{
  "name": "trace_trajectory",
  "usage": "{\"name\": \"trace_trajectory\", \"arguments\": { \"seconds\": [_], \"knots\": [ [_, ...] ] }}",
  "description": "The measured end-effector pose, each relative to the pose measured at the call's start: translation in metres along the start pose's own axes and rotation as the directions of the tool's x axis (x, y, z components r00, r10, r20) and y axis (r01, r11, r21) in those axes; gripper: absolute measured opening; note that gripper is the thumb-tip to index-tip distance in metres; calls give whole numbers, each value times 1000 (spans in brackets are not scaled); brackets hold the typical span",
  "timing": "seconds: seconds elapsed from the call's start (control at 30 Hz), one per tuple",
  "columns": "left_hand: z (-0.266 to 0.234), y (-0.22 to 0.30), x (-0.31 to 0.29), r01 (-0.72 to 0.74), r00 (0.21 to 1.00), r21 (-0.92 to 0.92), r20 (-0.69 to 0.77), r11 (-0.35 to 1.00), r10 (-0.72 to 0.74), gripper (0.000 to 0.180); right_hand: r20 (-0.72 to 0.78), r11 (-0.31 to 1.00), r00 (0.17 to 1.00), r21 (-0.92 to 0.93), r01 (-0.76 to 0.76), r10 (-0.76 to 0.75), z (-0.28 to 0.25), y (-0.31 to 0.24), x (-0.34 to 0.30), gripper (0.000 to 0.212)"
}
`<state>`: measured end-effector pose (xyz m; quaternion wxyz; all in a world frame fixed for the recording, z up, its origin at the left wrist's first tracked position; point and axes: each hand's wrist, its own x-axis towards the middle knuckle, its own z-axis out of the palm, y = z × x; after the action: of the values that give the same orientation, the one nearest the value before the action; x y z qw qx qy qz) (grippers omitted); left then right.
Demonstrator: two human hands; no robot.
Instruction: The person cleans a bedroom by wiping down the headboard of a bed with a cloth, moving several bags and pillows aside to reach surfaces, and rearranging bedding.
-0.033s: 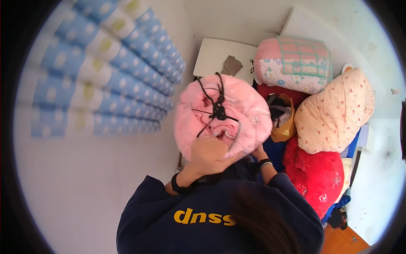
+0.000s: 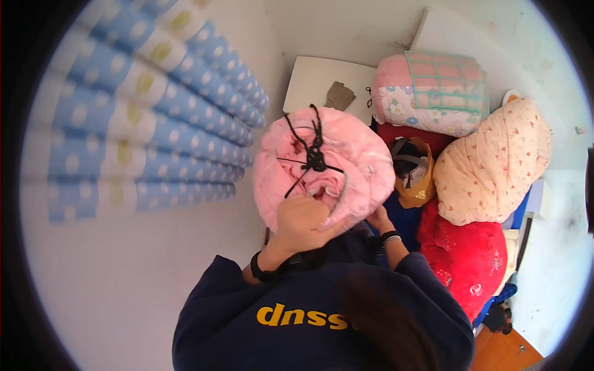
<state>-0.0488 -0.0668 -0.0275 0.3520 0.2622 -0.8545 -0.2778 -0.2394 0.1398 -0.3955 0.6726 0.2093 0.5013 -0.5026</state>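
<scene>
The pink bundle [image 2: 365, 139] is bulging away from the left hand [image 2: 298, 226], whose fingers [image 2: 307, 209] are clamping its near edge, just below the knotted black cord [image 2: 315, 159]. The right hand [image 2: 379, 219] is touching the bundle's lower right side; its fingers are partly disappearing behind it, so I cannot tell whether they are gripping. A yellow bag [image 2: 418, 193] is showing just right of the bundle.

Bedroom, seemingly: dotted curtain [image 2: 154, 117], cream bedding [image 2: 492, 164], red bedding [image 2: 465, 263].
</scene>
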Motion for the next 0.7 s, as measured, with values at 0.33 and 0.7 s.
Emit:
{"name": "trace_trajectory", "arguments": {
  "seconds": [0.33,0.7],
  "knots": [
    [36,-84,47,200,979,198,-70,959,-190,44,59,944,997,-329,-19,40,49,-116,34,43],
    [51,-161,41,236,966,306,33,922,-258,43,-89,790,917,-544,283,-389,84,-155,178,27]
  ]
}}
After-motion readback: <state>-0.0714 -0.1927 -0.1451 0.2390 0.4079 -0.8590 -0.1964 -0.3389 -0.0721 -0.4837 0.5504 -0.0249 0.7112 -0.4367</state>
